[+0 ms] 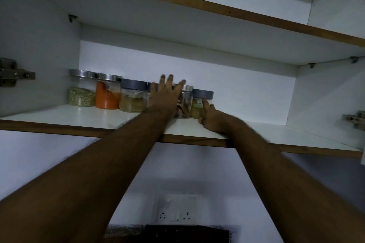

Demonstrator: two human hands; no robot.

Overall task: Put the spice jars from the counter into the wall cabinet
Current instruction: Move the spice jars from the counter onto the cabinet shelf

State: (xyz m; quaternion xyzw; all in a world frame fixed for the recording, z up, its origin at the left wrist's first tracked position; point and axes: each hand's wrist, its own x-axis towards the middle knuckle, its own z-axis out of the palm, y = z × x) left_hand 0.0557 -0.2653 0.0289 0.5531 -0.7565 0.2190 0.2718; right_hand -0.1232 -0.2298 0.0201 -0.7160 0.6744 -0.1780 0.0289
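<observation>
both bare arms reach up into a wall cabinet (pixel 39 31). the left hand (pixel 166 94) is released, fingers straight and spread, laid against jars in a row of spice jars (pixel 134 96) on the shelf (pixel 256 134). the right hand (pixel 210 118) rests on the shelf just right of it, fingers loose, one fingertip touching the last jar (pixel 197 104), gripping nothing. more jars stand left of the left hand.

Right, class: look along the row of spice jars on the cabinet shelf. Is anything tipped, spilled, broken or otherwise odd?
Nothing stands out. The spice jars visible stand upright with lids on, in one row on the shelf; no spill shows. The left hand hides one jar.
</observation>
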